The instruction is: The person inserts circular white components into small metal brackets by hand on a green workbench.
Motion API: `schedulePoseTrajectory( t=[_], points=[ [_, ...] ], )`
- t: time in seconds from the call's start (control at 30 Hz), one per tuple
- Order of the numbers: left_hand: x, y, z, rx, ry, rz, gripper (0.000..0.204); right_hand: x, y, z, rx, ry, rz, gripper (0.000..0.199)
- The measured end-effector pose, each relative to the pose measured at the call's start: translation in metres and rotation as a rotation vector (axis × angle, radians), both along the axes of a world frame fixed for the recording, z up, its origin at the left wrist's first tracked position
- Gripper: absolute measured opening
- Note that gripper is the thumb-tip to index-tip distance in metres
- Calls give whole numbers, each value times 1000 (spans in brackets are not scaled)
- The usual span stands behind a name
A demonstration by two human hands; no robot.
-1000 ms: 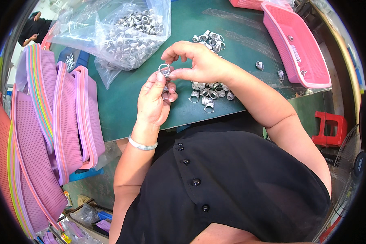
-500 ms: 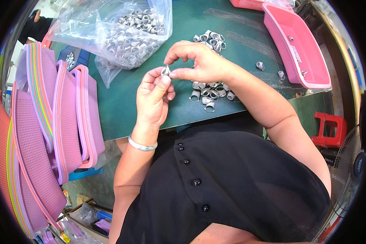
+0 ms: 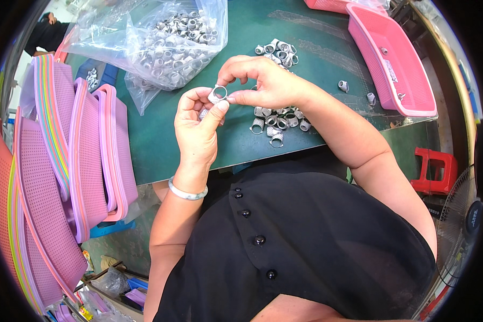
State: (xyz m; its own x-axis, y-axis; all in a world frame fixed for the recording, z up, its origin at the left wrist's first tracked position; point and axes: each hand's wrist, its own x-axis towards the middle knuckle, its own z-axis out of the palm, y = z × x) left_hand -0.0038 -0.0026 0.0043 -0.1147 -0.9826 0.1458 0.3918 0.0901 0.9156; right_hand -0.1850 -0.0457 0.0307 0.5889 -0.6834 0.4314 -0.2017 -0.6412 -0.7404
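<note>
Across our green table (image 3: 155, 147), just nearer us than the clear bag (image 3: 104, 40), the fingers of our left hand (image 3: 196, 129) pinch a silvery ring (image 3: 214, 97), best held lightly and steadily, while we cannot tell whether our right hand (image 3: 268, 83) grips it too.

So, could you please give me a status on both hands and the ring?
Left hand pinching ring, right hand at it. Second ring in left hand. Nothing blocking view.

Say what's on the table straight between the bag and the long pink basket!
Head view: a pile of silver rings, tape strips, and two loose rings nearer the basket.
</note>
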Motion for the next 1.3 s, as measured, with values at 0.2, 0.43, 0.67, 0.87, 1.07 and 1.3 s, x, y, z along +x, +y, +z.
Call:
schedulePoseTrajectory(
  t=[0.2, 0.43, 0.67, 0.87, 1.07, 1.3],
  points=[
    [7, -2, -4, 177, 162, -99, 23, -10, -15, -7, -90, 37, -253, 16],
    [15, -4, -8, 376, 359, -300, 25, -30, -25, -18, -280, 794, -584, 18],
    [13, -3, -8, 420, 248, -314, 21, -34, -26, -13, -205, 895, -560, 17],
    [11, -3, -8, 446, 142, -263, 21, -35, -24, -9, -162, 907, -509, 15],
    [3, -4, -6, 483, -11, -236, 25, -29, -26, -18, -271, 576, -387, 19],
    [3, -11, -7, 479, -42, -219, 26, -3, -4, -10, -252, 208, -47, 25]
  ],
)
